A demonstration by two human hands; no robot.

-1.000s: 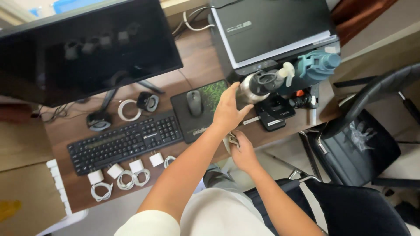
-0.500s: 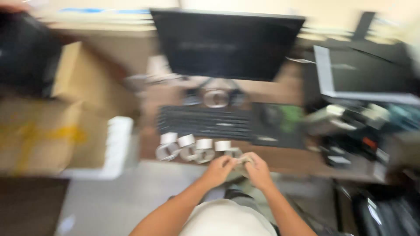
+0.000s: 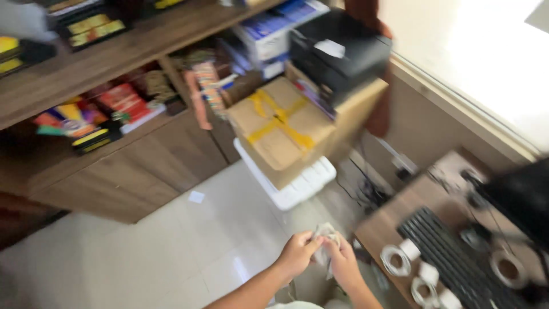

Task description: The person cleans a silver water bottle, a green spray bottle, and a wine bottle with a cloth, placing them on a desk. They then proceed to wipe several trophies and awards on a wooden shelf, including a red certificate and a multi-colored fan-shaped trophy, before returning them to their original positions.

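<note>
2 hands meet low in the view at about 6 o'clock, over the pale tiled floor (image 3: 189, 240). The left hand (image 3: 297, 254) and the right hand (image 3: 343, 264) both pinch a crumpled pale cloth (image 3: 326, 240) between them, fingers curled tight around it, so neither hand is spread.

To work the cloth well, my judgement is that one hand should anchor an edge while the other draws the folds apart, keeping it above the floor and away from the desk (image 3: 389, 226) at 4 o'clock.

On that desk lie a black keyboard (image 3: 452, 252) and white chargers with coiled cables (image 3: 400, 257). At 12 o'clock a cardboard box with yellow tape (image 3: 280, 129) rests on a white bin (image 3: 297, 186), with a black printer (image 3: 337, 48) on a box behind it. Wooden shelves (image 3: 86, 68) of books fill 10 o'clock.

The whole view is blurred by motion. I cannot tell whether the cloth is one piece or folded around something, and the fingertips are lost in it. The desk and monitor are cut off at the right edge.
</note>
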